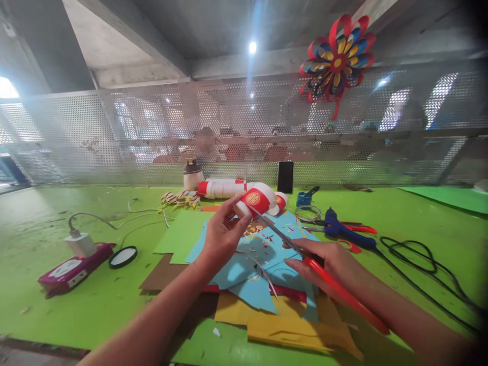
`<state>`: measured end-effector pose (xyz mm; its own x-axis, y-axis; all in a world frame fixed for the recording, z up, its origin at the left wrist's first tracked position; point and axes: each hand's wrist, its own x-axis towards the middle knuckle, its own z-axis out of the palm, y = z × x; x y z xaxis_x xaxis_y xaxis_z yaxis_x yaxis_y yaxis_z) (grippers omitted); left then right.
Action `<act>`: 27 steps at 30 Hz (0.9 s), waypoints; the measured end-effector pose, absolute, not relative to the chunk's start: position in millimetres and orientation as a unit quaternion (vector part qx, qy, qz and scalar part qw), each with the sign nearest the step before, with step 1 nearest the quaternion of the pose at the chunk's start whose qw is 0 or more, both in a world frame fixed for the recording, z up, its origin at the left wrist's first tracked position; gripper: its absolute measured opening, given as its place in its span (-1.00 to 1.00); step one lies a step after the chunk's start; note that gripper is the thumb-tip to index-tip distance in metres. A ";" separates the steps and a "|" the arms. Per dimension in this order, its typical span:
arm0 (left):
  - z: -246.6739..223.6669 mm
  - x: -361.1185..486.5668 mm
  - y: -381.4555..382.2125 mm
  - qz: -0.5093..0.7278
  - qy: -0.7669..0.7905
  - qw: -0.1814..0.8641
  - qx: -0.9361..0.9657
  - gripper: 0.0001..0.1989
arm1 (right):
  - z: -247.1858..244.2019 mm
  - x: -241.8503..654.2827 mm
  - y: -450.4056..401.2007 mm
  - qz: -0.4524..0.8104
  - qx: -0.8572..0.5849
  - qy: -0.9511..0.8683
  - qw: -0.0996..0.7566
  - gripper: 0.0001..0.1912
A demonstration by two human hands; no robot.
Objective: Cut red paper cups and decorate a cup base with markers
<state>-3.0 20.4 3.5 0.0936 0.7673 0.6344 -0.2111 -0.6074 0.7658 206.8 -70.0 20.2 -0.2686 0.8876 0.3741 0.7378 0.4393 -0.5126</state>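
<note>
Slanting, mouth rightward, the cup (259,200) is clamped in left fingers (240,227), scissors (332,281) in right fingers (310,246).

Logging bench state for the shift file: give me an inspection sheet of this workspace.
Surface: green table, marked and specked
Job's things: paper cup, red-handled scissors with blades at it
Clutter: scraps over blue sheets; yellow sheets nearest
Grippers: left hand holds cup, right hand scissors
Cables: white cable from plug; black cord looped, right
Surroundings: perforated screen behind; paper flower above; liquid spills: nothing seen
</note>
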 end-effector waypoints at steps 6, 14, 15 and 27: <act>5.8 -2.4 18.7 0.642 0.204 0.414 0.612 -0.54 | 18.6 205.5 -70.1 0.113 -0.506 -0.792 0.323 -0.67; 16.7 -7.7 17.0 0.592 0.215 0.595 0.500 -0.48 | 13.2 209.5 -67.1 0.103 -0.521 -0.793 0.298 -0.67; 17.4 -8.9 17.8 0.583 0.214 0.608 0.495 -0.48 | 12.3 210.2 -66.3 0.108 -0.523 -0.793 0.294 -0.67; 15.3 -4.3 14.3 0.601 0.230 0.546 0.536 -0.50 | 10.1 203.9 -62.4 0.122 -0.529 -0.774 0.326 -0.63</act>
<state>-4.3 14.3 15.3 0.1710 0.9034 0.3932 -0.4109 -0.2973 0.8618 203.9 -62.4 10.1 -0.2278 0.8984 0.3756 0.7394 0.4106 -0.5336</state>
